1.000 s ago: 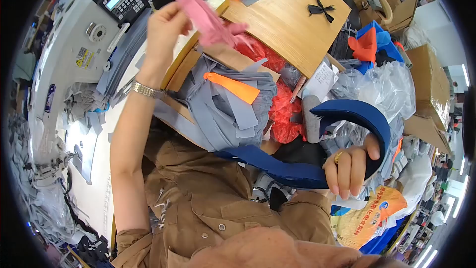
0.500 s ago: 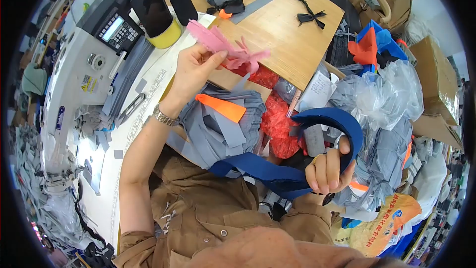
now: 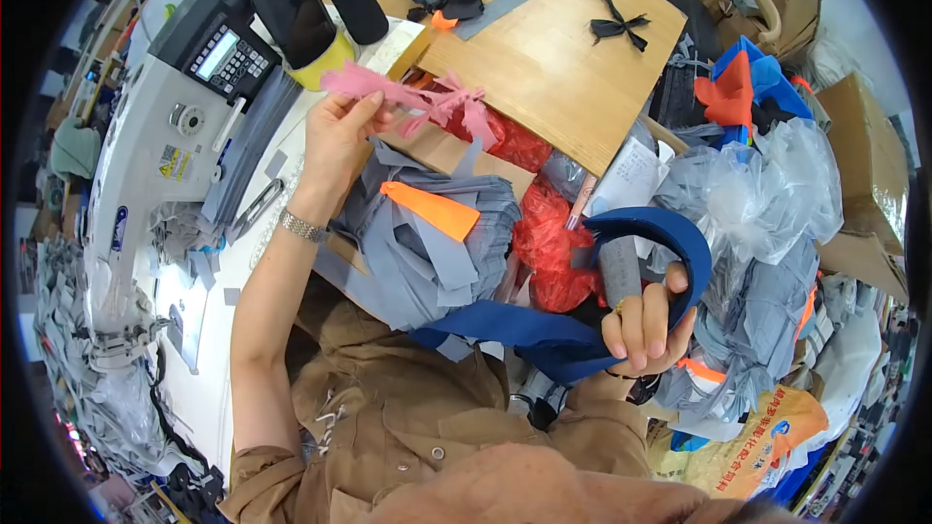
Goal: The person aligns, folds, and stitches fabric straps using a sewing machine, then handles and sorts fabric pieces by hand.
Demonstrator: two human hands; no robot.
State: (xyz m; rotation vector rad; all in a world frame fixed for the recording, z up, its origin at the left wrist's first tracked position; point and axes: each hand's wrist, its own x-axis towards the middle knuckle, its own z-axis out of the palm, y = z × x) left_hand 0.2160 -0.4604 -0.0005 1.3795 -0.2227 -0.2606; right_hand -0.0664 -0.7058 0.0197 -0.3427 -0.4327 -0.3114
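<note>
My left hand (image 3: 342,136) pinches a strip of pink cloth (image 3: 454,109), whose ragged, knotted end hangs to the right over the wooden board's edge. Fingers wrapped round it, my right hand (image 3: 649,328) grips a dark blue band (image 3: 544,332), which curls in a loop above the hand and stretches left across my lap. Between the hands lies a pile of grey fabric strips (image 3: 417,262) with an orange piece (image 3: 432,211) on top. Red plastic (image 3: 550,252) is just left of the blue loop.
A sewing machine (image 3: 126,175) with a keypad stands at the left. Behind my left hand are a phone (image 3: 294,19) and a black thread cone (image 3: 357,8). A wooden board (image 3: 573,58) is at the top, with clear plastic bags (image 3: 748,184) and a cardboard box (image 3: 864,155) at the right.
The pink cloth has come down with my left hand and now stretches out more to the right. My right hand and the blue band have shifted left since the earliest frame.
</note>
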